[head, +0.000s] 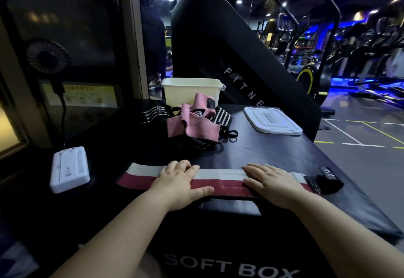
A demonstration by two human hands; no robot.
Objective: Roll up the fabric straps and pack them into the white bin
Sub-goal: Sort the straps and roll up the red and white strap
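Both hands are flat on the red-and-white strap [220,179], which is laid out full length along the near edge of the soft box [262,151]. Left hand [179,181] and right hand [273,181] have a wide grip, fingers straight, pressing rather than pinching. Nothing's rolled on this one yet, I'd say.

Biggest risk imo: it looks like stretchy woven elastic on slick vinyl padding, so it could skate or roll crooked if the first turn isn't tight. It's also close enough to that near edge to slip off. The black tab [328,179] at its right end looks like velcro and might snag the weave.

The pile of straps [192,124] sits mid-box, floppy and tangled. The white bin [190,91] at the far edge is hard rectangular plastic, with its flat lid [271,120] lying by the right edge.
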